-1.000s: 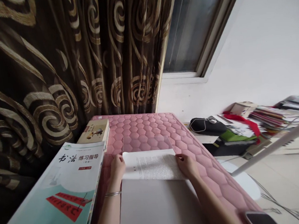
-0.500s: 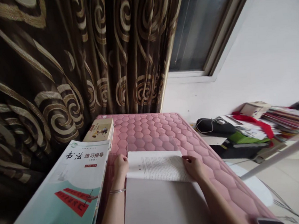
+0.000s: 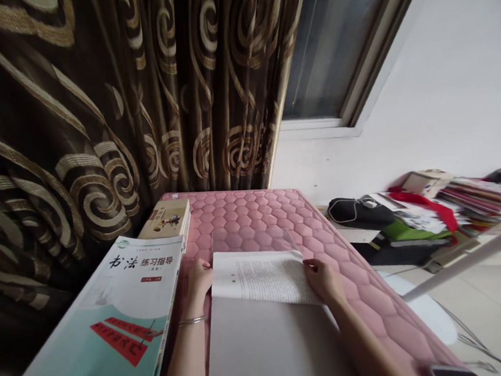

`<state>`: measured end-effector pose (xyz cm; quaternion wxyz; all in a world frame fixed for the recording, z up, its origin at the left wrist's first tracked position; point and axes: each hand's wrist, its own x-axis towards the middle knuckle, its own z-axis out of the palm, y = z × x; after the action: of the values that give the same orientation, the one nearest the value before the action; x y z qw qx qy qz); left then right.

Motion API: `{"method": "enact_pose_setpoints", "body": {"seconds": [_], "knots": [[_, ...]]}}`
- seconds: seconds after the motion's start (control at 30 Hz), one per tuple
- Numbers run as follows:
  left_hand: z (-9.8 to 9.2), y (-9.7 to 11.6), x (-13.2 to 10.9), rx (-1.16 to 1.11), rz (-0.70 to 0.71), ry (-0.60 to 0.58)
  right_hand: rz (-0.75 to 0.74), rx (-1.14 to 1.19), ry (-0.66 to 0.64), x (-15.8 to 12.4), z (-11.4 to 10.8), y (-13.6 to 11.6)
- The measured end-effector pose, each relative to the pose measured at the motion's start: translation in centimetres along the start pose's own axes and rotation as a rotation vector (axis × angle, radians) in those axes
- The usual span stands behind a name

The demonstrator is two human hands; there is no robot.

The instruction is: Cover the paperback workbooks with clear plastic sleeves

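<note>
Between my hands lies a printed page (image 3: 265, 277) with lines of text. Its lower part runs under a plain greyish-white sheet (image 3: 268, 347), and a strip of clear plastic film (image 3: 255, 240) shows beyond its top edge. My left hand (image 3: 200, 279), with a bracelet at the wrist, is closed at the upper left edge of the page and film. At the right edge, my right hand (image 3: 323, 278) pinches the page's side between thumb and fingers. Whether the film is a sleeve or a loose cover, I cannot tell.
All this rests on a pink quilted surface (image 3: 244, 212). Left stands a stack topped by a calligraphy workbook (image 3: 124, 298), with smaller tan books (image 3: 165, 219) behind. A dark device (image 3: 451, 372) sits at the lower right. Papers and a black pouch (image 3: 360, 210) lie beyond, near a white pole (image 3: 467, 259).
The page and my left hand have shifted very slightly to the left. Both hands stay at the page's sides.
</note>
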<state>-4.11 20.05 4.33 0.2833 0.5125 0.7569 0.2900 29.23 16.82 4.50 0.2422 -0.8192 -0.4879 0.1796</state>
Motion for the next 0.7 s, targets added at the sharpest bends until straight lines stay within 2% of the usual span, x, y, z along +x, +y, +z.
{"method": "enact_pose_setpoints", "body": {"seconds": [0.33, 0.7], "knots": [[0.3, -1.3, 1.0, -0.047, 0.064, -0.062, -0.120, -0.004, -0.050, 1.3, 0.1, 0.5], [0.0, -1.2, 0.6, 0.028, 0.090, 0.001, -0.105, -0.032, -0.037, 2.0, 0.5, -0.1]]}}
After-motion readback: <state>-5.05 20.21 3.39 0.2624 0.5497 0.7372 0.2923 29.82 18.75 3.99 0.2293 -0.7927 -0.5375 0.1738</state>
